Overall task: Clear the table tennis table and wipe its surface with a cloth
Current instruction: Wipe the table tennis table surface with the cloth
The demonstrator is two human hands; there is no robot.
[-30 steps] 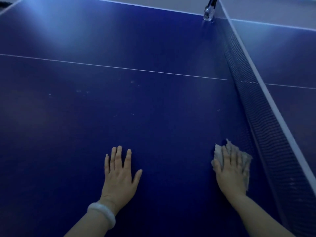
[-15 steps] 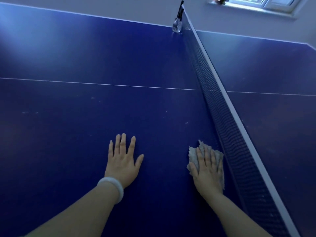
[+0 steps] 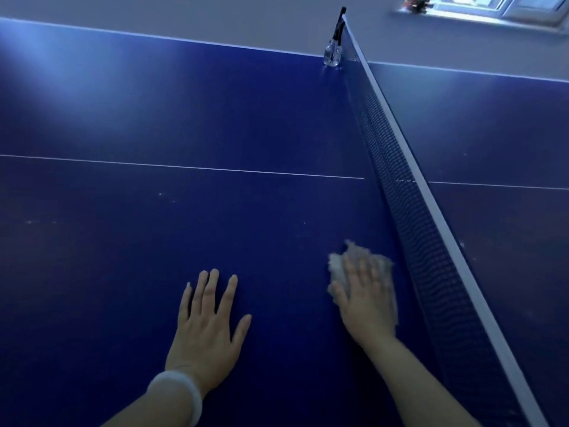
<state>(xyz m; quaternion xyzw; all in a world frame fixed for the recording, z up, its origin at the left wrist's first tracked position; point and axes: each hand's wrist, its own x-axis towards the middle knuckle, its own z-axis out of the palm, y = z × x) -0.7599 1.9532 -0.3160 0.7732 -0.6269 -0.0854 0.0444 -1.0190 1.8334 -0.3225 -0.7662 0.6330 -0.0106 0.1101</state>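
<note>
— What are the hands doing?
— The left hand (image 3: 204, 328) lies flat, fingers spread, on the blue table (image 3: 154, 118). The right hand (image 3: 365, 298), fingers straight, presses a grey cloth (image 3: 337, 266) onto the table.
— Where exactly?
— Just beside the net (image 3: 412, 217).

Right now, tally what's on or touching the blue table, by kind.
Bare hands flat on the surface: 2, left hand, right hand
Crumpled grey cloth under the right hand: 1
Dark mesh net with white top band: 1
Clear net clamp with black post: 1
White bangle on left wrist: 1
Total: 6
</note>
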